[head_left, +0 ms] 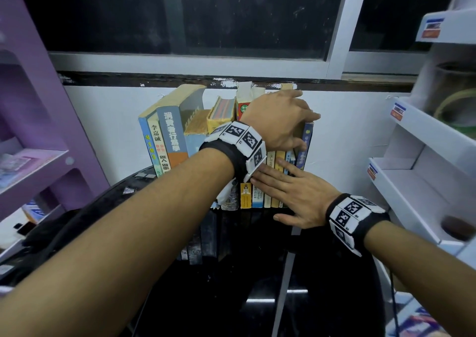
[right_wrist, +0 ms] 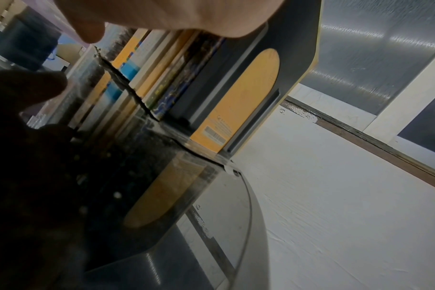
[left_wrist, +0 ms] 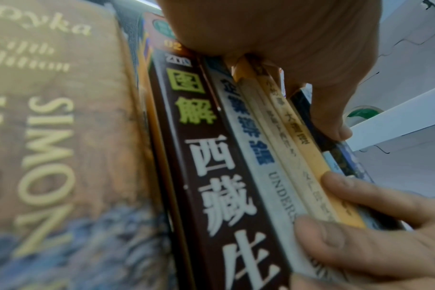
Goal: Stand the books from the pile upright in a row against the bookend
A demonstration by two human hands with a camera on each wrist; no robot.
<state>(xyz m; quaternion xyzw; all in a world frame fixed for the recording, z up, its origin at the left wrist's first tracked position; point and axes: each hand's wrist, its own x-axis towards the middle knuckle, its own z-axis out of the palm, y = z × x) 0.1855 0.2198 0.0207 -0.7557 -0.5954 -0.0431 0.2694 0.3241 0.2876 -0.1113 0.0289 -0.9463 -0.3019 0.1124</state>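
Head view: row of books [head_left: 260,179] stands upright on the glossy black table [head_left: 257,272], spines toward the camera, near the white wall. Left hand [head_left: 279,120] lies over the tops at the right end of the row, fingers curved down over the far side. Right hand [head_left: 293,195] lies flat against the lower spines, fingers straight and spread, holding nothing. A second group of taller books [head_left: 167,135] leans to the left of the row. Bookend is hidden here behind the left hand.

Left wrist view: spines close up, brown spine with large white characters [left_wrist: 226,176], a grey-white one and an orange one beside it. Left thumb pressed on the rightmost dark blue book [left_wrist: 335,145]; fingertips of the right hand [left_wrist: 330,235] touch the lower spines.

Right wrist view only: dark grey bookend [right_wrist: 293,49] with a yellow arched panel stands upright at the row's right end, the last book just beside it. Table surface reflects both.
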